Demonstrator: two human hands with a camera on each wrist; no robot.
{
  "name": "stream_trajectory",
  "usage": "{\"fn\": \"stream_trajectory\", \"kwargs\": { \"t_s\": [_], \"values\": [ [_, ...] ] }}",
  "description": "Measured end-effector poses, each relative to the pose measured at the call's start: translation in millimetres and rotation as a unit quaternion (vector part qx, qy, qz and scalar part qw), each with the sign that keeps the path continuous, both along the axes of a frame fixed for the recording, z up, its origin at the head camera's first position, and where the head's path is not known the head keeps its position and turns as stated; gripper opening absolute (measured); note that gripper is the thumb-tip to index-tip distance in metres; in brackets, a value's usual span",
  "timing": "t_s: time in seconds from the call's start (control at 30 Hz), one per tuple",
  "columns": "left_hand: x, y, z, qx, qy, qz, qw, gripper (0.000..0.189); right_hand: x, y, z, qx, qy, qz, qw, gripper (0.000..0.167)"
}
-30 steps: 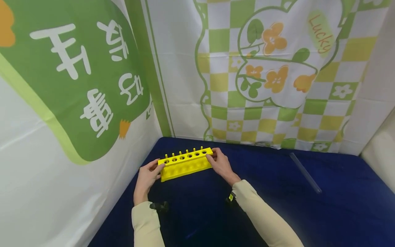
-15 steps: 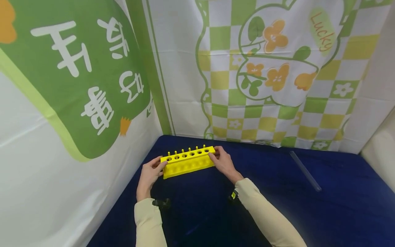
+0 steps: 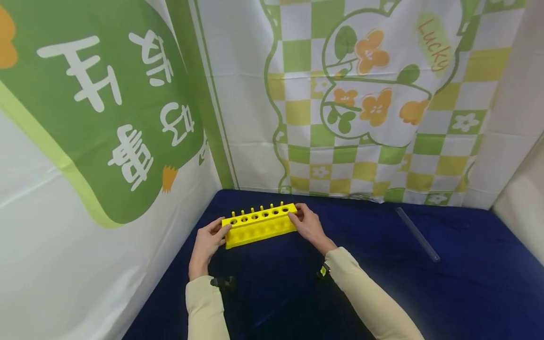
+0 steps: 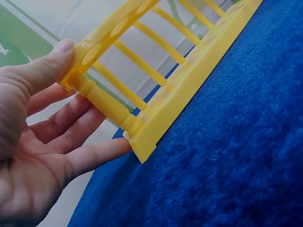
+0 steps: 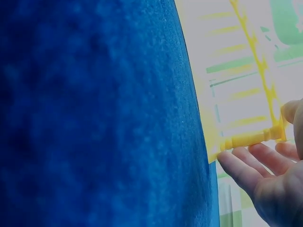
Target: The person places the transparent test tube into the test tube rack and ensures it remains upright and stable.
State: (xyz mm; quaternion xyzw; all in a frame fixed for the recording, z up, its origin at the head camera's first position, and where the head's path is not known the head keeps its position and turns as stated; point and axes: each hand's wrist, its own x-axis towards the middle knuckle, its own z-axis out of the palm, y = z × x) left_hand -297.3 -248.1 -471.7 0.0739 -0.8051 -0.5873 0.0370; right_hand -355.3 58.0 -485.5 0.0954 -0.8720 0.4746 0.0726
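Note:
A yellow test tube rack (image 3: 260, 230) with a row of round holes along its top and several pegs behind stands on the dark blue cloth (image 3: 276, 288). My left hand (image 3: 207, 243) grips its left end. In the left wrist view, that thumb lies on the top bar, with the fingers around the end post and a fingertip at the base of the rack (image 4: 106, 103). My right hand (image 3: 309, 229) holds the right end. The right wrist view shows its fingers (image 5: 236, 170) along the end post, thumb at the top bar. No tube is in the rack.
A clear test tube (image 3: 418, 234) lies slantwise on the cloth to the right of the rack. A white and green printed curtain (image 3: 140, 203) rises close on the left, and a checked one (image 3: 323, 156) hangs along the back edge.
The rack has shifted slightly to the right with both hands still holding its ends. The head view has moved a little too. The clear test tube lies where it was.

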Motion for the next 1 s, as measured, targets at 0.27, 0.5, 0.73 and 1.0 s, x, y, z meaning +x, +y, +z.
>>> {"fn": "stream_trajectory", "kwargs": {
  "t_s": [0.27, 0.5, 0.73, 1.0],
  "values": [
    [-3.1, 4.4, -0.4, -0.007, 0.000, -0.011, 0.9999, 0.069, 1.9, 7.1, 0.9, 0.005, 0.007, -0.008, 0.9999, 0.049],
    [-8.7, 10.3, -2.0, -0.020, 0.002, -0.019, 0.9996, 0.068, 4.9, 14.0, 2.2, 0.014, 0.008, -0.013, 0.9998, 0.050],
    [-10.9, 17.8, -1.3, -0.025, 0.008, -0.031, 0.9992, 0.066, 6.6, 23.0, 1.8, 0.011, 0.011, -0.017, 0.9997, 0.049],
    [-12.1, 22.9, -3.4, -0.026, 0.012, -0.032, 0.9991, 0.061, 6.5, 30.8, 1.4, 0.017, 0.011, -0.009, 0.9998, 0.049]
  ]
}}
